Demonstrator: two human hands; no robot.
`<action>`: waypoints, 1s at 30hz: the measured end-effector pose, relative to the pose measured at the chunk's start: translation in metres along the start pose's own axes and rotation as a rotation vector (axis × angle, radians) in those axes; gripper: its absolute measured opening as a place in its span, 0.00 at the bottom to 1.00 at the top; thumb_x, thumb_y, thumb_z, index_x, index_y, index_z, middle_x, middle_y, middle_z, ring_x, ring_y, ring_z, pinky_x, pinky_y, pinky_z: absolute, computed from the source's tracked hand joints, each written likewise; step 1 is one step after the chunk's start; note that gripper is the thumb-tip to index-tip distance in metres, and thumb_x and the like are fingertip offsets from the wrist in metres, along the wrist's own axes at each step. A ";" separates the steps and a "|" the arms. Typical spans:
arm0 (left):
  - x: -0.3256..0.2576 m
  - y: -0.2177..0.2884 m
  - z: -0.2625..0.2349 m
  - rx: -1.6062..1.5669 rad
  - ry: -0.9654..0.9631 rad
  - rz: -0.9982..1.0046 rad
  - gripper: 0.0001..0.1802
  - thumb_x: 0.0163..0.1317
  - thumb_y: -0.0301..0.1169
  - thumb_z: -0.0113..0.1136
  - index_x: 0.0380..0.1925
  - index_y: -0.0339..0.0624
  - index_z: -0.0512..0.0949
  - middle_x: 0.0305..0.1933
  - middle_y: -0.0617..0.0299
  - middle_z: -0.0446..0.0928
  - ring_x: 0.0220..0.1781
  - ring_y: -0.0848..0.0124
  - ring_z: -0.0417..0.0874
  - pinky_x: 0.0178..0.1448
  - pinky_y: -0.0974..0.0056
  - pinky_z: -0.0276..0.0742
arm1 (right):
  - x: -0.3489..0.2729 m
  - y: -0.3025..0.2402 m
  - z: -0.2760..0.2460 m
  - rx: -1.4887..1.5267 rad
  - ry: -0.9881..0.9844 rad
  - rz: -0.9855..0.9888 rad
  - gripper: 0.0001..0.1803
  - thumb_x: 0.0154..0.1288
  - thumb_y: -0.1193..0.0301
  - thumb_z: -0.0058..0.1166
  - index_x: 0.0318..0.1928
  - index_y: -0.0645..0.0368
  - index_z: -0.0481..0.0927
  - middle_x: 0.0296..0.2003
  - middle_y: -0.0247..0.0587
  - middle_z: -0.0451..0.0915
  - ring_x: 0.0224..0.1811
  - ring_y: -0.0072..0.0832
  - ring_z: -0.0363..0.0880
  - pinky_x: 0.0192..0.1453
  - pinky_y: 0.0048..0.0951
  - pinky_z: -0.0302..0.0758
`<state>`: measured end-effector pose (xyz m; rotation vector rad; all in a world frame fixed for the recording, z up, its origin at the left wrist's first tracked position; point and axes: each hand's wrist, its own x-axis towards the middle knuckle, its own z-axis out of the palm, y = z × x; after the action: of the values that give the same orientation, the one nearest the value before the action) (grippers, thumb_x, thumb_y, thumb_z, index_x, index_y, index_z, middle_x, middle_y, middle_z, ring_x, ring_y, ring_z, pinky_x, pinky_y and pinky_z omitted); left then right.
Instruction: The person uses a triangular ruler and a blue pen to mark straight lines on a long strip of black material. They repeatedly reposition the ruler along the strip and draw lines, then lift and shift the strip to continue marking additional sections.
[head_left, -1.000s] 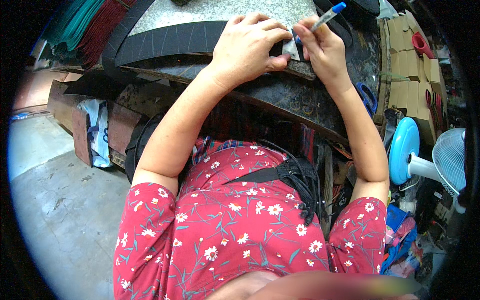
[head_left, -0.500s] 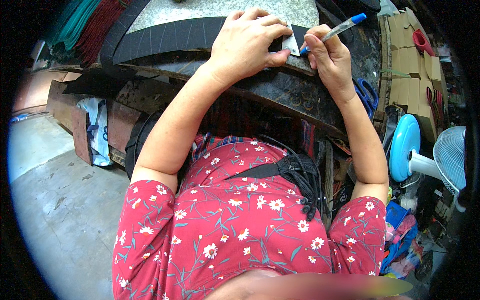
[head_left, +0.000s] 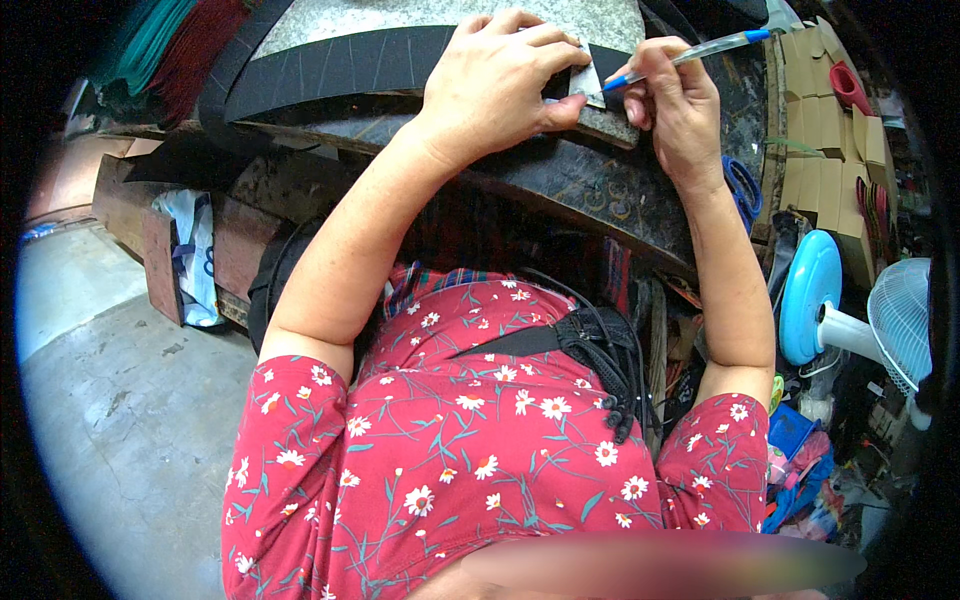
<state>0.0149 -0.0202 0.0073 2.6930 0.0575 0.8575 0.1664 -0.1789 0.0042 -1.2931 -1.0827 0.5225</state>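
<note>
A long black strip of material (head_left: pixel 335 68), with thin pale lines drawn across it, lies over a speckled stone slab (head_left: pixel 365 14). My left hand (head_left: pixel 495 85) rests on the strip, fingers bent and thumb apart. Between its fingertips and thumb it holds down a small pale flat template (head_left: pixel 586 88); part of the template is hidden under the fingers. To its right, my right hand (head_left: pixel 682 115) pinches a clear pen (head_left: pixel 712 48) with blue ends. The pen's tip points left, close to the template's right edge; I cannot tell whether it touches.
Blue scissor-like handles (head_left: pixel 741 192) lie beside my right wrist on the dark worktable (head_left: pixel 560 175). Cardboard boxes (head_left: pixel 815 120) and a blue-and-white fan (head_left: pixel 812 295) stand at the right. Teal and dark red cords (head_left: pixel 165 55) hang at the far left.
My right hand has shifted slightly right and turned, so the pen lies flatter and its tip has risen along the template's edge. My left hand and the template stay nearly in place.
</note>
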 end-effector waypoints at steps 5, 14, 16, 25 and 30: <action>0.000 0.000 -0.002 0.019 -0.009 -0.004 0.20 0.55 0.41 0.69 0.47 0.47 0.83 0.48 0.62 0.83 0.58 0.59 0.81 0.64 0.51 0.73 | 0.002 0.001 0.007 -0.280 -0.123 -0.205 0.09 0.78 0.65 0.59 0.48 0.57 0.84 0.32 0.29 0.81 0.25 0.11 0.72 0.28 0.15 0.69; -0.002 -0.001 0.005 -0.028 0.075 -0.102 0.35 0.54 0.45 0.72 0.63 0.50 0.77 0.50 0.61 0.85 0.60 0.60 0.81 0.65 0.51 0.74 | 0.004 -0.001 0.010 -0.155 -0.083 -0.083 0.08 0.76 0.67 0.62 0.49 0.56 0.85 0.29 0.26 0.79 0.23 0.11 0.73 0.26 0.15 0.68; -0.001 -0.003 0.009 0.003 0.104 -0.083 0.40 0.53 0.46 0.73 0.67 0.52 0.74 0.49 0.64 0.86 0.60 0.62 0.81 0.65 0.52 0.74 | 0.005 0.000 0.009 -0.009 -0.020 0.036 0.08 0.77 0.66 0.61 0.48 0.55 0.85 0.28 0.26 0.79 0.23 0.10 0.72 0.25 0.16 0.67; -0.003 -0.003 0.010 -0.010 0.098 -0.108 0.44 0.51 0.44 0.74 0.70 0.51 0.70 0.49 0.63 0.86 0.60 0.61 0.82 0.65 0.52 0.74 | 0.007 -0.002 0.008 -0.074 -0.083 0.019 0.08 0.77 0.65 0.61 0.47 0.55 0.85 0.30 0.27 0.80 0.24 0.11 0.73 0.28 0.15 0.70; -0.003 -0.002 0.011 -0.012 0.109 -0.104 0.45 0.51 0.44 0.74 0.70 0.50 0.70 0.51 0.62 0.86 0.60 0.61 0.82 0.65 0.52 0.74 | 0.010 0.001 0.009 0.009 0.050 0.104 0.09 0.81 0.64 0.54 0.48 0.56 0.81 0.34 0.28 0.82 0.26 0.13 0.75 0.29 0.15 0.70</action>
<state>0.0192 -0.0217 -0.0033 2.6041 0.2146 0.9682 0.1632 -0.1658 0.0057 -1.3525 -0.9746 0.5688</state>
